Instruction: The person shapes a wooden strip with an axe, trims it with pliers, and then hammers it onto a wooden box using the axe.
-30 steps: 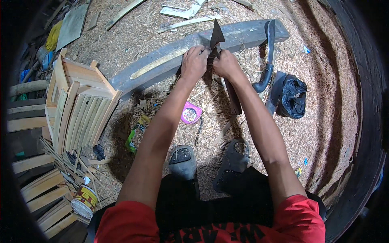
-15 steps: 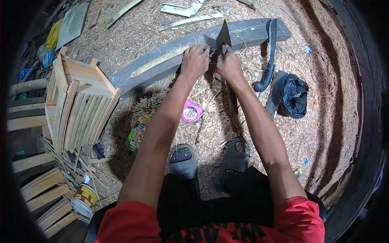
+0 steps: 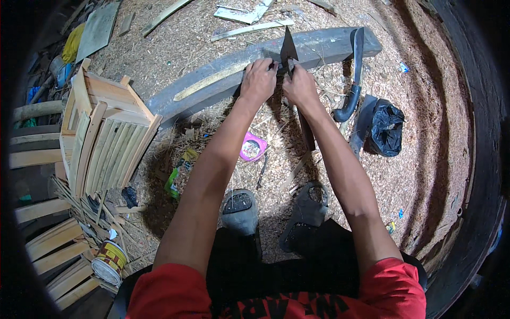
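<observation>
My right hand (image 3: pixel 300 86) grips a long-handled knife (image 3: pixel 288 49) just below its dark, pointed blade. The blade points away from me over a curved grey wooden beam (image 3: pixel 325 47), and the handle runs back beneath my right forearm. Close beside it, my left hand (image 3: pixel 258 81) is closed at the beam's near side, fingers curled. A small dark bit shows at its fingertips, too small to name. On the beam a pale strip (image 3: pixel 210 84) reaches toward my left hand; whether the fingers touch it I cannot tell.
Right of my hands lies a machete (image 3: pixel 358 58) with a black handle, its blade across the beam. Near it sits a black plastic bag (image 3: pixel 387 127). A slatted wooden frame (image 3: pixel 109 135) stands left, a tub (image 3: pixel 110 261) below it. A pink packet (image 3: pixel 253 147) lies on shavings.
The knife's tip has swung slightly left, and my right hand has shifted a little with it. My left hand has edged slightly right, closer to the right one.
</observation>
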`<act>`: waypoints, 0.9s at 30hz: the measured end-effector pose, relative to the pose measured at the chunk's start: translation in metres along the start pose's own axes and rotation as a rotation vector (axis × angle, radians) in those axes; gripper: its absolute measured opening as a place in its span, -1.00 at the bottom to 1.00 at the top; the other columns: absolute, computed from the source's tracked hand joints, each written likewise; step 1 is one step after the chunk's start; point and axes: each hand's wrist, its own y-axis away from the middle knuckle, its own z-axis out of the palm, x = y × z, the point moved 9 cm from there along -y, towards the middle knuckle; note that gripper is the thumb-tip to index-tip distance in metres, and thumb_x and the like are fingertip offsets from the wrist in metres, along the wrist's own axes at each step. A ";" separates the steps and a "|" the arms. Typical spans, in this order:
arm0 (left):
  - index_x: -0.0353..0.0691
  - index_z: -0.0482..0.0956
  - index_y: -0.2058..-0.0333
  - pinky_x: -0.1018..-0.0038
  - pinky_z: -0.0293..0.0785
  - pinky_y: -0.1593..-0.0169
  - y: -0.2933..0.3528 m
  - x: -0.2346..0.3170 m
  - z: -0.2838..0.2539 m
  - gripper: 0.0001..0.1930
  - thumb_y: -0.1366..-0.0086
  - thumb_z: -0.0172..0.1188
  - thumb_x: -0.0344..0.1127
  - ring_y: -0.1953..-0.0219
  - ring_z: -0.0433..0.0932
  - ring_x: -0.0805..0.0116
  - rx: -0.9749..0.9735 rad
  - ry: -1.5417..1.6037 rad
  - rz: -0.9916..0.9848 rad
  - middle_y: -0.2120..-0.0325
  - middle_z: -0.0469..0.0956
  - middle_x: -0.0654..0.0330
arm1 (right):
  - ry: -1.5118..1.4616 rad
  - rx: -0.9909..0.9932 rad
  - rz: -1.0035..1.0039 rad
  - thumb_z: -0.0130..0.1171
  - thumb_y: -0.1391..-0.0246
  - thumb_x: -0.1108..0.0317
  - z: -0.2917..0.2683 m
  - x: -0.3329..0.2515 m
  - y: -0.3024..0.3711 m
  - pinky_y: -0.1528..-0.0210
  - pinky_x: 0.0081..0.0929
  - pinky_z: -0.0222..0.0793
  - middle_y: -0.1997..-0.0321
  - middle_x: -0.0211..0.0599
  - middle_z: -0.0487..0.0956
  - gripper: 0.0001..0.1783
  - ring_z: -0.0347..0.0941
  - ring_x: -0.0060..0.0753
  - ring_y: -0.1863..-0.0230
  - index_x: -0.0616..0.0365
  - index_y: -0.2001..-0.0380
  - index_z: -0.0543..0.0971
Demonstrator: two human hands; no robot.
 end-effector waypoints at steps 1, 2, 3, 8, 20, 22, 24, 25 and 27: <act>-0.20 0.68 0.15 0.24 0.36 -0.06 0.000 0.000 -0.001 -0.76 -0.23 0.16 -0.34 0.00 0.48 0.19 -0.007 0.003 0.004 0.13 0.56 0.15 | 0.019 -0.020 -0.016 0.09 -0.05 0.43 0.003 -0.002 -0.002 0.08 0.08 0.48 0.33 0.44 0.56 -0.71 0.54 0.41 0.19 0.53 0.25 0.48; -0.21 0.67 0.15 0.24 0.36 -0.06 0.001 -0.001 -0.001 -0.76 -0.23 0.16 -0.34 0.00 0.48 0.19 -0.013 0.007 0.008 0.13 0.55 0.14 | 0.018 -0.020 -0.019 0.09 -0.05 0.43 0.004 -0.002 -0.003 0.08 0.08 0.48 0.33 0.44 0.56 -0.71 0.54 0.41 0.19 0.53 0.25 0.48; -0.21 0.67 0.15 0.24 0.36 -0.06 0.001 -0.001 -0.002 -0.76 -0.23 0.16 -0.34 0.00 0.48 0.19 -0.011 0.005 0.008 0.13 0.55 0.14 | 0.019 -0.027 -0.024 0.10 -0.04 0.43 0.005 -0.002 -0.002 0.09 0.08 0.48 0.33 0.44 0.56 -0.70 0.54 0.41 0.19 0.53 0.25 0.48; -0.24 0.64 0.08 0.24 0.34 -0.09 0.002 -0.002 0.003 -0.70 -0.20 0.18 -0.38 -0.05 0.43 0.18 -0.091 0.032 -0.007 0.09 0.52 0.13 | -0.007 0.001 0.002 0.12 0.01 0.43 -0.001 -0.010 0.000 0.10 0.09 0.48 0.36 0.44 0.56 -0.69 0.54 0.42 0.21 0.53 0.27 0.48; -0.25 0.61 0.02 0.25 0.32 -0.16 0.002 -0.002 0.004 -0.64 -0.17 0.16 -0.41 -0.08 0.43 0.15 -0.103 -0.013 0.012 0.09 0.52 0.10 | 0.007 0.009 -0.024 0.14 0.03 0.42 -0.013 -0.024 0.000 0.08 0.05 0.48 0.36 0.44 0.56 -0.68 0.54 0.40 0.19 0.55 0.30 0.53; -0.23 0.61 0.03 0.23 0.34 -0.13 0.003 -0.001 0.004 -0.64 -0.17 0.16 -0.41 -0.06 0.44 0.12 -0.094 0.007 0.000 0.13 0.52 0.08 | 0.046 -0.055 0.016 0.13 0.02 0.42 -0.006 -0.020 0.003 0.07 0.06 0.47 0.37 0.45 0.56 -0.69 0.54 0.41 0.20 0.55 0.30 0.52; -0.21 0.61 0.03 0.20 0.36 -0.11 0.002 -0.003 0.004 -0.65 -0.18 0.16 -0.41 -0.04 0.44 0.08 -0.085 0.023 -0.010 0.17 0.52 0.05 | 0.065 -0.070 -0.002 0.13 0.01 0.41 -0.007 -0.019 0.001 0.07 0.07 0.47 0.36 0.45 0.56 -0.69 0.54 0.41 0.20 0.55 0.30 0.52; -0.21 0.61 0.03 0.20 0.35 -0.11 0.003 -0.003 0.003 -0.65 -0.18 0.16 -0.40 -0.05 0.44 0.08 -0.077 0.024 -0.004 0.16 0.52 0.05 | 0.086 -0.091 -0.015 0.13 0.00 0.41 -0.005 -0.020 0.002 0.07 0.08 0.46 0.36 0.46 0.56 -0.69 0.53 0.42 0.20 0.55 0.30 0.52; -0.21 0.61 0.03 0.20 0.35 -0.12 0.006 -0.004 0.003 -0.66 -0.19 0.16 -0.39 -0.05 0.44 0.08 -0.073 0.023 0.000 0.15 0.52 0.05 | 0.015 -0.047 -0.026 0.12 0.00 0.41 -0.006 -0.023 0.003 0.07 0.08 0.46 0.36 0.46 0.56 -0.70 0.53 0.41 0.20 0.55 0.31 0.52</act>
